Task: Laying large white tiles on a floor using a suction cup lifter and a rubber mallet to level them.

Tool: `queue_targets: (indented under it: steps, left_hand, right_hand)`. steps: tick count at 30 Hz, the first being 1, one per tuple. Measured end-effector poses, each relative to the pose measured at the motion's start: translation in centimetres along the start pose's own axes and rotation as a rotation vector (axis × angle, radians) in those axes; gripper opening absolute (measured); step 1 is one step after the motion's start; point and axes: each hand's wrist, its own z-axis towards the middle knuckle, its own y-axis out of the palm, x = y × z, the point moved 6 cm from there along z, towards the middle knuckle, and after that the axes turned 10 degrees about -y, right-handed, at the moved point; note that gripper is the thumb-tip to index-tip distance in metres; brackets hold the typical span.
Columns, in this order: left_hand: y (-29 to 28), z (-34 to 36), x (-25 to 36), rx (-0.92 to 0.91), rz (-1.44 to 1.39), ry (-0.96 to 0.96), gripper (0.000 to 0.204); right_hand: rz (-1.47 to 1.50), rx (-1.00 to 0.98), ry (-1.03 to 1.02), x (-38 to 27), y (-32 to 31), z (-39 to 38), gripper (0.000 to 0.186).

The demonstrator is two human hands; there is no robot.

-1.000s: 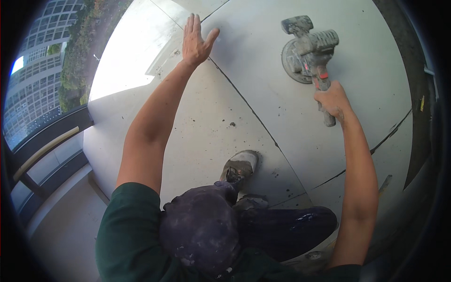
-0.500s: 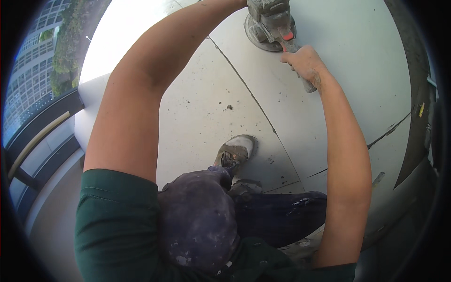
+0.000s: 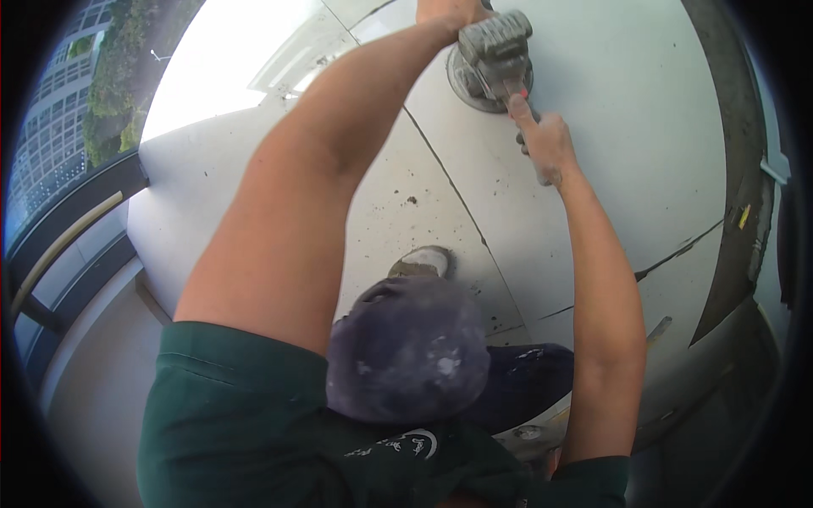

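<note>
At twelve o'clock on the pale floor slab (image 3: 644, 152), the grey sander (image 3: 493, 52) sits under the left hand (image 3: 449, 10), whose grip cannot be seen, while the right hand (image 3: 546, 144) wraps its handle, so a loose hold might let it skid.

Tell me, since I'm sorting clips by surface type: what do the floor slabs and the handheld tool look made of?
Floor slabs: probably porcelain or stone tile, matte pale grey, with dark joints and grit specks. Handheld tool: grey housing, likely plastic or metal under crusted dust; the round base looks metallic.
</note>
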Motion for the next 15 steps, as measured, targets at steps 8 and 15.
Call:
queue_targets:
  steps: [8, 15]
  left_hand:
    - [1.7, 1.5, -1.0, -0.07, -0.043, -0.041, 0.041]
    - [2.0, 1.9, -1.7, -0.084, -0.067, -0.066, 0.037]
  right_hand:
    - [0.282, 0.017, 0.15, 0.2, 0.4, -0.7, 0.095]
    - [0.109, 0.031, 0.119, -0.5, 0.0, -0.4, 0.081]
